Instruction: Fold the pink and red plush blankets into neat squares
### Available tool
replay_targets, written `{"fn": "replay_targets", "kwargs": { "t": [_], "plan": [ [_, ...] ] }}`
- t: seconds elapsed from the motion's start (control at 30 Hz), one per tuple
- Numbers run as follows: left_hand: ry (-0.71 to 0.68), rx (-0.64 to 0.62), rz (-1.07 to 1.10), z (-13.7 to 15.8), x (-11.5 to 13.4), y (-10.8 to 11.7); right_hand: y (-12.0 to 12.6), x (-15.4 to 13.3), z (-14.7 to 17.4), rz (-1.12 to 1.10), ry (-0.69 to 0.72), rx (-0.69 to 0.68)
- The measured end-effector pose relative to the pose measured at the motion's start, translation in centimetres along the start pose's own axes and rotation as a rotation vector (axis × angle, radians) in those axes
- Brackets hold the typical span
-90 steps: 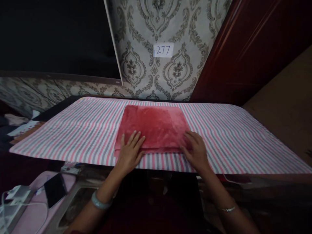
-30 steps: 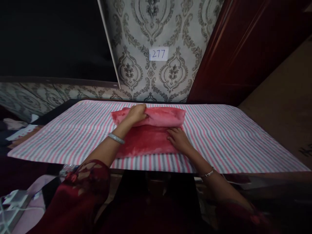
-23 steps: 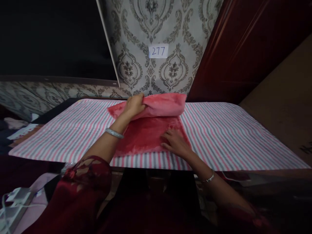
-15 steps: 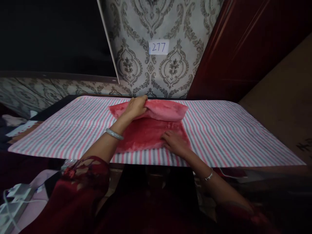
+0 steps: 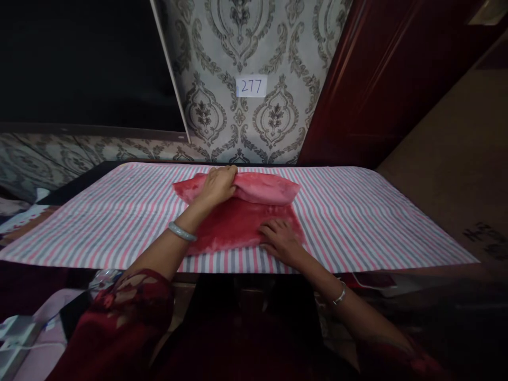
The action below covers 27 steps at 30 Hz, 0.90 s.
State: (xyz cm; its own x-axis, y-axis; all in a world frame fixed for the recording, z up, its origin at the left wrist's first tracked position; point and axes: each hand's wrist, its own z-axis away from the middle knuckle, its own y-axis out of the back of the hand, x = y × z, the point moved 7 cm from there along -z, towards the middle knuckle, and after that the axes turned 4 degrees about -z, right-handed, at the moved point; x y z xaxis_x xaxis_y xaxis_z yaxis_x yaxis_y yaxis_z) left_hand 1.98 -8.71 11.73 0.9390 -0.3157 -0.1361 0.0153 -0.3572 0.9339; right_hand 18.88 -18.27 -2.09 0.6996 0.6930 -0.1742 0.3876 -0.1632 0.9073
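A red plush cloth (image 5: pixel 234 227) lies across the middle of a striped tablecloth. Its far part is folded over toward me, showing a paler pink underside (image 5: pixel 270 190). At that fold, my left hand (image 5: pixel 218 185) is closed around the fabric, its fingertips partly hidden. Lower and to the right, my right hand (image 5: pixel 281 241) rests on the near right part of the cloth. The fingers of this hand are slightly apart and lie on the pile, gripping nothing.
The striped tablecloth (image 5: pixel 357 222) covers the table. Behind it are a patterned wall with a paper (image 5: pixel 251 85) marked 277 and a dark screen (image 5: pixel 87 69). A cardboard box (image 5: pixel 448 148) stands at the right. A power strip (image 5: pixel 18 338) lies at the lower left.
The camera view has shifted slightly. My left hand keeps its hold on the fold, and my right hand stays on the near part of the cloth with its fingers a little flatter.
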Motion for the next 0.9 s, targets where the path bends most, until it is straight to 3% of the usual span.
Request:
{"fn": "replay_targets", "kwargs": {
  "t": [0.1, 0.3, 0.43, 0.57, 0.7, 0.8, 0.9],
  "plan": [
    [-0.028, 0.050, -0.043, 2.2, 1.5, 0.0, 0.6, 1.4, 1.7, 0.052, -0.092, 0.057],
    [-0.245, -0.089, -0.015, 9.8, 5.2, -4.3, 0.5, 4.2, 5.2, -0.011, -0.213, 0.076],
    [-0.176, -0.049, -0.012, 12.3, 3.3, -4.9, 2.6, 5.5, 6.4, -0.215, -0.279, 0.316],
    [-0.125, -0.020, -0.011, 13.4, 0.5, -5.0, 4.1, 7.5, 7.4, -0.362, -0.554, 0.518],
    [-0.063, 0.016, -0.017, 14.8, -1.9, -5.4, 4.1, 8.2, 6.7, -0.427, -0.689, 0.480],
    [0.011, 0.041, 0.005, 15.7, -3.2, -5.6, 4.4, 7.9, 5.7, -0.424, -0.673, 0.467],
    [0.038, 0.033, 0.055, 16.4, -3.7, -6.5, 5.2, 7.6, 5.8, -0.376, -0.654, 0.546]
  ]
}}
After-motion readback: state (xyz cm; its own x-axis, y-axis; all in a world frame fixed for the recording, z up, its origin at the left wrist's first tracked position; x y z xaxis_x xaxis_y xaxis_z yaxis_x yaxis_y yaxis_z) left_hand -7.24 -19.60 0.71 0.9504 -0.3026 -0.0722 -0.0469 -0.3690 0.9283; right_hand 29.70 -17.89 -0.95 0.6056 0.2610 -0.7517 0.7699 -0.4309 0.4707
